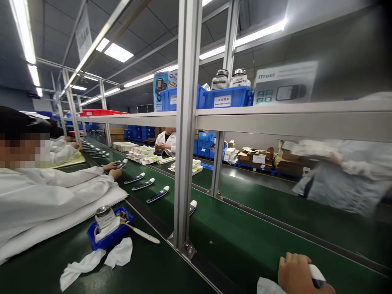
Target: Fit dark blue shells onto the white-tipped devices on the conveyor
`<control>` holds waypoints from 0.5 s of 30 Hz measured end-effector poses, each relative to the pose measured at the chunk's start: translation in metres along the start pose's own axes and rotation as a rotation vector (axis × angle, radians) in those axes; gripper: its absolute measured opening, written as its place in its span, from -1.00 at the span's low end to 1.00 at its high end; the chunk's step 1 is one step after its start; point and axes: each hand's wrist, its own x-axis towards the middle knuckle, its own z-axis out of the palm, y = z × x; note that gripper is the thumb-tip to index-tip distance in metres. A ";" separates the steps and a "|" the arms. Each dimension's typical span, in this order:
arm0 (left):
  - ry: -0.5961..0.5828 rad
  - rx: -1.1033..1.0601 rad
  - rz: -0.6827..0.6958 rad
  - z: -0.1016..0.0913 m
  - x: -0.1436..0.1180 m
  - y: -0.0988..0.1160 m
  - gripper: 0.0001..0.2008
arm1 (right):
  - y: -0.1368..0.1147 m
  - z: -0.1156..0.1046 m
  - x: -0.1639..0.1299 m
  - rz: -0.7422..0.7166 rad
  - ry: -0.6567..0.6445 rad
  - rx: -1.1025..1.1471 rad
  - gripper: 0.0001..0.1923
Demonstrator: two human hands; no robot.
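Lower right of the frame: one hand of the wearer, fingers curled down over a white and dark device that lies on the green belt; the grip is closed around the device's near end, with only its white tip and a dark patch showing past the fingers. Which of the two hands this is cannot be told with certainty; it lies at the right and is read as the right hand. The other hand is out of the frame.

Centre: an upright metal post rises from the belt's edge and crosses the whole height of the frame, standing between the wearer and the far stretch of the line. It hides part of one device behind it. Further up the belt, left of centre, three like devices lie in a row, well apart from the held one.

Lower left: a blue tray holding a small jar, a brush resting on its rim, and white cloths on the table just in front.

Left: a co-worker's sleeve lies along the table; that person's hands hold a device at the belt's edge.

Upper centre: a shelf bearing blue bins and a printed box. Right: a blurred person across the line.
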 end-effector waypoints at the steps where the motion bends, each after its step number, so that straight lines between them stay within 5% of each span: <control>1: -0.020 0.008 0.010 -0.002 -0.005 0.003 -0.26 | 0.001 -0.004 -0.004 0.014 0.005 -0.001 -0.12; 15: 0.027 -0.053 0.080 0.028 -0.010 0.015 -0.37 | -0.026 -0.045 -0.051 0.147 0.075 -0.027 -0.28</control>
